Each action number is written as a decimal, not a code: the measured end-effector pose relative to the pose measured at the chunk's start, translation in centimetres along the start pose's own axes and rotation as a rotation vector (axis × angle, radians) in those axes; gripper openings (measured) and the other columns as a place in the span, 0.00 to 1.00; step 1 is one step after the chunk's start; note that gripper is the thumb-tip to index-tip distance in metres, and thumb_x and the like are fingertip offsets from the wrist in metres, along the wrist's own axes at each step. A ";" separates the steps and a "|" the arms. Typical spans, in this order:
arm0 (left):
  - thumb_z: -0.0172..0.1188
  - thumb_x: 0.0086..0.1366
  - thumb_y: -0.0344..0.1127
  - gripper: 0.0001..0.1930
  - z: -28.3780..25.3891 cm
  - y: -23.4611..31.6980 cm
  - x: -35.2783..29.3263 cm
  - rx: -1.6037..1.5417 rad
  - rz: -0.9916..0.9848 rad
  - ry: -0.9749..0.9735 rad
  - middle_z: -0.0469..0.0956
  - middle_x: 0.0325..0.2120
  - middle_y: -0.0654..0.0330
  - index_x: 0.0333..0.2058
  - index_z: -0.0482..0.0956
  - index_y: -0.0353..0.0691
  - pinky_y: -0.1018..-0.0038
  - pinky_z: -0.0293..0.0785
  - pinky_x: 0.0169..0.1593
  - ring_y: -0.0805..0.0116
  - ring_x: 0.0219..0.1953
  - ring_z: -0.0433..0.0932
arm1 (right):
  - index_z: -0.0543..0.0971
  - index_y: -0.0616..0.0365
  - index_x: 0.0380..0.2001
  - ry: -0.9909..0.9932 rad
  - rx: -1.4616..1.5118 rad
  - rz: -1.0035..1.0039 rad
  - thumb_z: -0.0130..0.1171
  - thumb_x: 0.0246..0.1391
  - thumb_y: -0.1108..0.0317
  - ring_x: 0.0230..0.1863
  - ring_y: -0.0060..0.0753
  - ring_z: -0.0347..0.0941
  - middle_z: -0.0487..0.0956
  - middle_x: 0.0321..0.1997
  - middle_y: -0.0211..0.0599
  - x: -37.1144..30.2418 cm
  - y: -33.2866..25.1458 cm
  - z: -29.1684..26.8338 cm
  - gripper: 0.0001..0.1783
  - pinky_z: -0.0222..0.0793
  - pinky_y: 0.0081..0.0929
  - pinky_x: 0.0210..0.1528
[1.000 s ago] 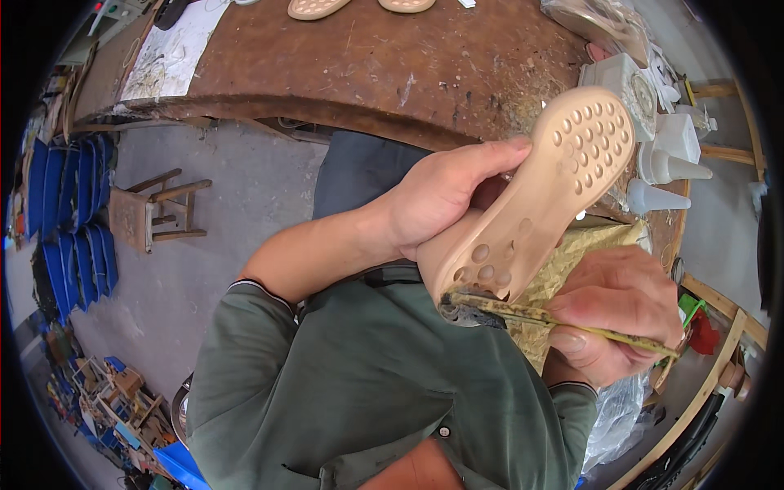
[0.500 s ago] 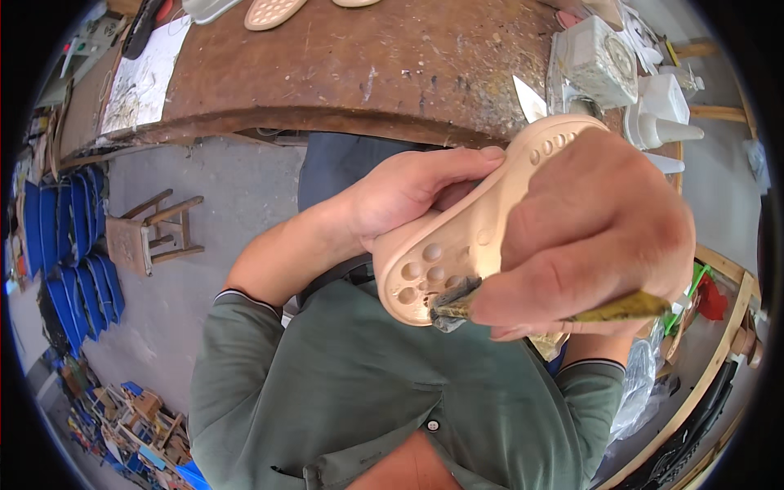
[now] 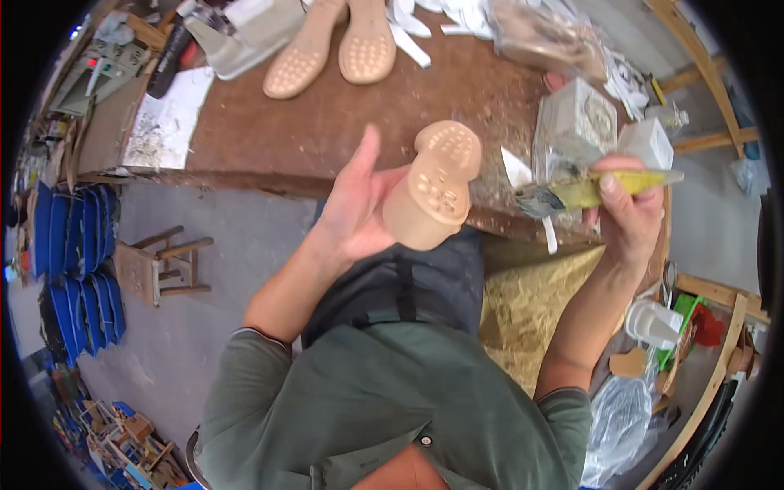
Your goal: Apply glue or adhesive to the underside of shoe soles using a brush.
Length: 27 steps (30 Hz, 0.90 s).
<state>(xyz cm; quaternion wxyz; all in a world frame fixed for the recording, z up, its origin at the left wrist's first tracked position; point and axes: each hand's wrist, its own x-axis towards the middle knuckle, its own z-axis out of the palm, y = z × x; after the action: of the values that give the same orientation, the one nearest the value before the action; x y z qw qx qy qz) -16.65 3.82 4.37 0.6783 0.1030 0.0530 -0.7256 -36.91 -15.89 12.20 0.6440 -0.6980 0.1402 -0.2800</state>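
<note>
On the fingers of my left hand (image 3: 353,206) rests a beige shoe sole (image 3: 425,227), tilted, with its dimpled underside and thick heel showing. The left thumb points up, apart from the sole; the fingers behind it are partly hidden. To the right, my right hand (image 3: 635,216) grips a flat brush (image 3: 580,193) with a yellowish handle. Its dark, matted bristles point left toward the sole, with a gap between them. Two matching soles, a left one (image 3: 296,67) and a right one (image 3: 367,51), lie at the back of the brown workbench (image 3: 269,131).
A whitish crusted container (image 3: 577,118) stands at the bench's right side, near a white box (image 3: 647,145). Stained paper (image 3: 167,122) lies at the left. A wooden stool (image 3: 151,273) and blue stacked pieces (image 3: 69,237) are on the left floor side. Brown wrapping (image 3: 531,314) hangs below the bench.
The sole has moved away from my body toward the bench and turned more upright. My right hand has drawn the brush off the sole, rightward and away. The view now takes in more bench.
</note>
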 end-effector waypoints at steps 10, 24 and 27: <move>0.72 0.44 0.33 0.44 0.4 2.1 -6.8 1.748 0.435 0.241 0.64 0.54 0.55 0.58 0.56 0.35 0.68 0.58 0.59 0.67 0.56 0.63 | 0.75 0.63 0.34 0.470 0.146 0.070 0.60 0.51 0.69 0.13 0.17 0.66 0.74 0.20 0.30 -3.7 3.2 -2.2 0.09 0.59 0.13 0.14; 0.66 0.51 0.39 0.36 24.8 5.5 22.5 1.436 1.068 -0.201 0.72 0.43 0.52 0.55 0.58 0.31 0.73 0.74 0.44 0.68 0.42 0.74 | 0.75 0.66 0.35 0.569 0.202 -0.063 0.59 0.52 0.69 0.14 0.21 0.67 0.75 0.19 0.33 -7.0 2.2 -4.6 0.10 0.59 0.14 0.16; 0.64 0.53 0.40 0.35 25.6 7.7 27.8 1.536 1.044 -0.105 0.73 0.41 0.46 0.55 0.58 0.30 0.66 0.76 0.36 0.60 0.35 0.78 | 0.75 0.66 0.34 0.584 0.182 -0.068 0.58 0.53 0.69 0.13 0.22 0.68 0.75 0.19 0.35 -7.4 1.9 -5.3 0.10 0.60 0.15 0.16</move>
<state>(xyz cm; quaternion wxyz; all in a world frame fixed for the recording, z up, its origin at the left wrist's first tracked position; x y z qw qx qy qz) -12.56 -29.39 23.60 0.6662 0.5014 -0.5258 -0.1683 -45.54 -16.41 8.83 0.6266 -0.5316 0.2702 -0.5017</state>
